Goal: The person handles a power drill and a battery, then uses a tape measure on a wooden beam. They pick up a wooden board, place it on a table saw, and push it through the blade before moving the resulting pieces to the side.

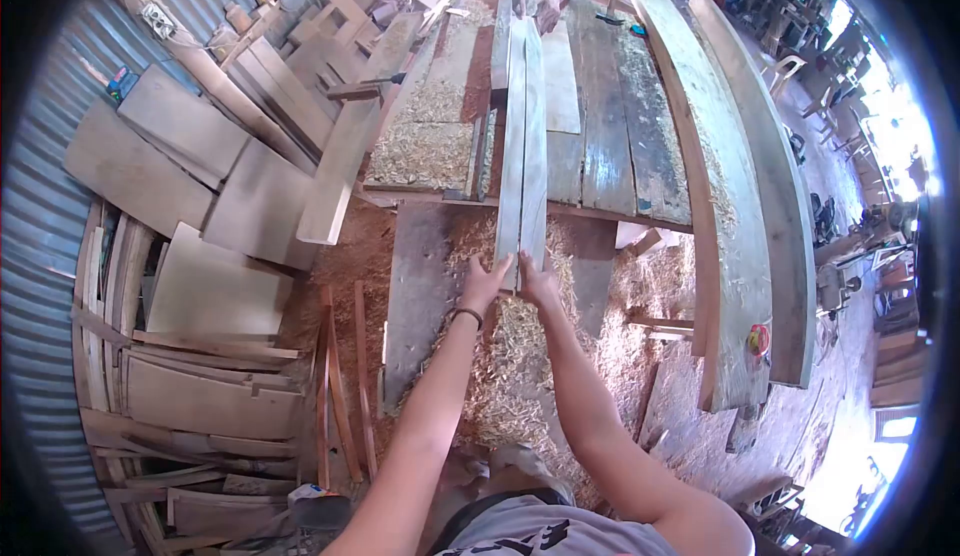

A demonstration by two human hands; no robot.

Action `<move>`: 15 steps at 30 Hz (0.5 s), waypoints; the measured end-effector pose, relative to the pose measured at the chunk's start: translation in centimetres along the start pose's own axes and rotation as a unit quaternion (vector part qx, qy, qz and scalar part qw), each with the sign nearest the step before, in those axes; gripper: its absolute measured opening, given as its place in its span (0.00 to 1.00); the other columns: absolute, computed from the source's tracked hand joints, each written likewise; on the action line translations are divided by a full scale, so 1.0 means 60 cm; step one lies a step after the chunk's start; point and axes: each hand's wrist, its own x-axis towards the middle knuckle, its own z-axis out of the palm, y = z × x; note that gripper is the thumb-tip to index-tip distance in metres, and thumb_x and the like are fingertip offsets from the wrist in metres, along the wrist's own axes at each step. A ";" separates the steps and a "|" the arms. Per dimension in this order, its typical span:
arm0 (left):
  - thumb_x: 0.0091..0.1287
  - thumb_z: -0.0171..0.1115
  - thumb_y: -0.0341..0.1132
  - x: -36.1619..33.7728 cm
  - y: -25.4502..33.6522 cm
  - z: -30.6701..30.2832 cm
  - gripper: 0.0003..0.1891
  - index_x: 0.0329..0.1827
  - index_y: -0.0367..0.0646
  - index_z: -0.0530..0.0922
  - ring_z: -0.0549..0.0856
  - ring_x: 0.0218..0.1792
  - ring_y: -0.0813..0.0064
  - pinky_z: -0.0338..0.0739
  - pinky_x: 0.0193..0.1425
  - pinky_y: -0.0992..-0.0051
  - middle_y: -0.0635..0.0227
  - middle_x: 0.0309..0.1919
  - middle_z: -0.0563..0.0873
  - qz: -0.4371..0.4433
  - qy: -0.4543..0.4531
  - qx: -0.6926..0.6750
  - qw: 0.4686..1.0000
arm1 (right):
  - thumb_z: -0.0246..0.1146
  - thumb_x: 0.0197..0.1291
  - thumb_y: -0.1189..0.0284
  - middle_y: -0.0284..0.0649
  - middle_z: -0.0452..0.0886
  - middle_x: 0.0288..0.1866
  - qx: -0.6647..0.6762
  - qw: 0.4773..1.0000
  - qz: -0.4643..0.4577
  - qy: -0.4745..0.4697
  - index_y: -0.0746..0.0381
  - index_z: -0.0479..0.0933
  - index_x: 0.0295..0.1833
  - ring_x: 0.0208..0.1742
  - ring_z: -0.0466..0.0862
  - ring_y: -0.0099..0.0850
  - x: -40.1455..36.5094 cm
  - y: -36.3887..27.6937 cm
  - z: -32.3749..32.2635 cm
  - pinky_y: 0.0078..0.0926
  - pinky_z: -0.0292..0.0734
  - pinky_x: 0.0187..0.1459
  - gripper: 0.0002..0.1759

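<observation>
Two long, narrow wooden boards lie side by side and reach from me across the workbench. My left hand (486,281) grips the near end of the left board (511,176), its thumb on top. The near end of the right board (536,156) is in my right hand (538,282), fingers wrapped over the outer edge. A thin dark gap runs between the boards. At their far end are a co-worker's hands (548,11), at or near the wood. The undersides of the boards and some of my fingers are hidden.
The workbench (608,156) carries wood shavings (420,156). Long thick planks (715,186) extend along the right, with a tape measure (758,340) on one. Stacked panels (215,286) lean by the corrugated wall (45,216) at left. Shavings cover the floor.
</observation>
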 end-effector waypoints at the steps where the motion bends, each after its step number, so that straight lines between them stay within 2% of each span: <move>1: 0.56 0.68 0.59 0.008 -0.005 0.006 0.44 0.63 0.34 0.64 0.80 0.54 0.60 0.75 0.56 0.67 0.52 0.54 0.78 -0.011 0.003 -0.013 1.000 | 0.54 0.61 0.42 0.60 0.76 0.57 0.010 1.000 -0.029 -0.005 0.61 0.60 0.71 0.58 0.76 0.55 -0.004 0.007 0.001 0.43 0.72 0.56 0.42; 2: 0.56 0.69 0.59 0.020 -0.018 0.017 0.44 0.64 0.34 0.63 0.80 0.53 0.60 0.76 0.55 0.67 0.52 0.55 0.78 -0.022 0.006 -0.026 0.999 | 0.53 0.62 0.42 0.61 0.75 0.57 0.021 0.998 -0.059 -0.011 0.61 0.58 0.71 0.58 0.76 0.56 -0.007 0.016 0.005 0.44 0.72 0.56 0.42; 3: 0.56 0.69 0.58 0.031 -0.033 0.027 0.44 0.65 0.34 0.62 0.80 0.53 0.60 0.77 0.53 0.67 0.51 0.55 0.77 -0.034 0.009 -0.040 0.999 | 0.52 0.64 0.44 0.61 0.75 0.58 0.048 0.998 -0.027 -0.014 0.61 0.58 0.72 0.58 0.76 0.56 -0.006 0.023 0.008 0.44 0.73 0.56 0.40; 4: 0.56 0.69 0.58 0.034 -0.046 0.033 0.43 0.64 0.34 0.64 0.81 0.52 0.62 0.78 0.51 0.67 0.52 0.54 0.78 -0.044 -0.022 -0.095 0.994 | 0.51 0.65 0.46 0.61 0.74 0.59 0.076 0.997 0.004 -0.016 0.61 0.57 0.72 0.58 0.76 0.56 -0.008 0.024 0.010 0.44 0.73 0.55 0.39; 6: 0.56 0.69 0.57 0.033 -0.068 0.041 0.42 0.63 0.34 0.67 0.83 0.49 0.65 0.80 0.47 0.67 0.54 0.52 0.80 -0.065 -0.083 -0.203 0.974 | 0.53 0.65 0.49 0.60 0.74 0.59 0.089 0.996 -0.007 -0.031 0.62 0.57 0.72 0.58 0.76 0.55 -0.020 0.018 0.002 0.42 0.73 0.55 0.38; 7: 0.56 0.70 0.57 0.028 -0.070 0.037 0.40 0.61 0.34 0.69 0.83 0.48 0.66 0.81 0.46 0.68 0.56 0.50 0.81 -0.072 -0.106 -0.205 0.970 | 0.54 0.65 0.50 0.59 0.74 0.60 0.095 0.995 -0.011 -0.040 0.62 0.57 0.72 0.58 0.77 0.54 -0.028 0.019 0.002 0.41 0.73 0.55 0.38; 9: 0.56 0.70 0.56 0.007 -0.063 0.021 0.36 0.57 0.35 0.74 0.84 0.45 0.70 0.82 0.42 0.68 0.59 0.47 0.83 -0.088 -0.151 -0.208 0.963 | 0.56 0.65 0.52 0.59 0.75 0.58 -0.136 0.978 -0.152 -0.034 0.63 0.57 0.72 0.58 0.77 0.54 -0.012 0.081 0.027 0.39 0.73 0.55 0.37; 10: 0.57 0.69 0.56 -0.011 -0.050 0.016 0.31 0.51 0.36 0.78 0.85 0.43 0.73 0.80 0.45 0.70 0.64 0.43 0.85 -0.108 -0.131 -0.186 0.968 | 0.57 0.64 0.53 0.59 0.75 0.58 -0.120 0.980 -0.157 -0.032 0.63 0.58 0.71 0.57 0.77 0.54 -0.014 0.087 0.032 0.39 0.74 0.55 0.37; 11: 0.57 0.69 0.56 -0.030 -0.037 0.009 0.31 0.51 0.36 0.78 0.84 0.42 0.74 0.80 0.45 0.71 0.64 0.43 0.85 -0.104 -0.128 -0.194 0.967 | 0.58 0.64 0.54 0.59 0.76 0.57 -0.105 0.981 -0.161 -0.031 0.64 0.58 0.71 0.57 0.78 0.53 -0.022 0.078 0.030 0.39 0.74 0.55 0.37; 12: 0.57 0.69 0.56 -0.049 -0.022 0.002 0.31 0.51 0.36 0.79 0.84 0.42 0.74 0.79 0.46 0.72 0.64 0.43 0.85 -0.098 -0.125 -0.202 0.966 | 0.58 0.64 0.55 0.59 0.75 0.57 0.039 0.994 -0.098 -0.030 0.64 0.58 0.71 0.56 0.78 0.53 -0.033 0.070 0.027 0.39 0.75 0.55 0.37; 13: 0.58 0.69 0.56 -0.057 -0.021 0.001 0.31 0.51 0.35 0.79 0.84 0.42 0.75 0.78 0.47 0.73 0.64 0.43 0.85 -0.093 -0.122 -0.210 0.966 | 0.59 0.64 0.56 0.60 0.75 0.57 0.182 0.982 -0.033 -0.028 0.64 0.59 0.71 0.55 0.79 0.53 -0.040 0.063 0.024 0.39 0.75 0.54 0.36; 15: 0.57 0.69 0.56 -0.069 -0.021 0.002 0.31 0.50 0.35 0.79 0.84 0.42 0.76 0.77 0.47 0.74 0.64 0.44 0.85 -0.088 -0.105 -0.194 0.971 | 0.59 0.64 0.55 0.60 0.75 0.58 0.192 0.981 -0.019 -0.037 0.65 0.59 0.71 0.56 0.79 0.51 -0.057 0.053 0.016 0.39 0.76 0.54 0.36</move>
